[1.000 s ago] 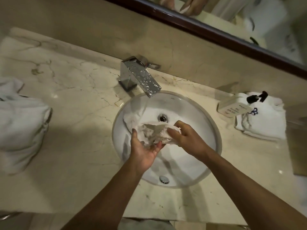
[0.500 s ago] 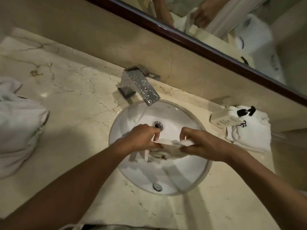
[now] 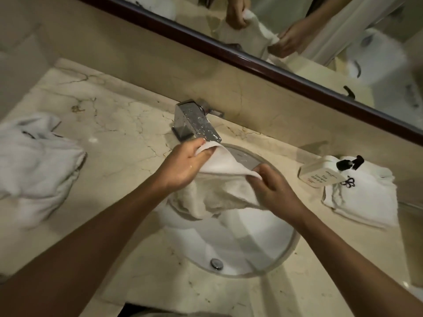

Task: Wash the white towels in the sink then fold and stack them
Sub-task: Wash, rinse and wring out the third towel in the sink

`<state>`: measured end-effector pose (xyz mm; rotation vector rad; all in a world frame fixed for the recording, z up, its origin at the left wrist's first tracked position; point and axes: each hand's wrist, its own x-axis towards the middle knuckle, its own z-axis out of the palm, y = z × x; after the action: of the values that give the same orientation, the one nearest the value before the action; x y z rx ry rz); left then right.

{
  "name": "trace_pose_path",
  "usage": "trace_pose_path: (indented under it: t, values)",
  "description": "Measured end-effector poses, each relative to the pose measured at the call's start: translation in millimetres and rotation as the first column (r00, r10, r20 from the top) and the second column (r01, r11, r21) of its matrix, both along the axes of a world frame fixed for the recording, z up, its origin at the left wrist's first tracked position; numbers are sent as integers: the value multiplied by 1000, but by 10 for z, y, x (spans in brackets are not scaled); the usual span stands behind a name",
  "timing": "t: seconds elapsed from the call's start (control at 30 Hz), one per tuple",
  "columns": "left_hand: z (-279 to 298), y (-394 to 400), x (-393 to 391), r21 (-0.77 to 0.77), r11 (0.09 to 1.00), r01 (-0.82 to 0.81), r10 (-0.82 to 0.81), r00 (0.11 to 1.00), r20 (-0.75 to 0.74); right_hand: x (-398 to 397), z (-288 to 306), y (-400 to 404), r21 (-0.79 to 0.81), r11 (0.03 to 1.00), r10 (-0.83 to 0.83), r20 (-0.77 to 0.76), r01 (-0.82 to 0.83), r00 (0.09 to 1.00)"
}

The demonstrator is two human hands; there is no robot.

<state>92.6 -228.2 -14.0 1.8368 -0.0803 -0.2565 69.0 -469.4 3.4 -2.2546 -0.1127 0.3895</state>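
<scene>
Both forearms reach in from the near edge of the worktop [image 3: 114, 138] and meet over the sink [image 3: 256, 255]. At the near wall of the basin sits a small round metal fitting [image 3: 216, 263]; the lower bowl is otherwise bare white.

Over the middle of the sink hangs the towel [image 3: 219, 191], held up off the basin and sagging between the hands in a creased, damp-looking drape. The right hand [image 3: 272, 191] is curled over, fingers and thumb pinching the top edge on its side. The left hand [image 3: 183, 163] is higher and farther back, just under the tap [image 3: 196, 124], fingers clamped round the opposite corner, wrist cocked back. The stretch between the two grips is drawn fairly taut.

My reading: the washing of this one is about over and the hands are spreading it open, either to wring or to begin folding. Next it needs a clean hold on two corners so the cloth hangs flat, then a move to a bare part of the worktop.

At the left edge lies a crumpled heap [image 3: 39, 165] of white towels. Toward the right edge, beyond the sink, a folded stack [image 3: 364, 202] with a dark embroidered mark has a pump bottle [image 3: 320, 175] lying across its near corner. No water can be seen running from the tap. At the back, the mirror [image 3: 297, 30] repeats the hands and cloth.
</scene>
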Motion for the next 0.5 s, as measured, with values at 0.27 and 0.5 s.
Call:
trace_pose_path:
  t: [0.27,0.5]
  values:
    - [689,-76,-143,109,989,-101,78,978,192,36,303,-12,84,988,110,204,-130,973]
    - [1080,80,-180,359,932,-45,-127,888,443,207,1494,53,323,945,-93,423,-55,901]
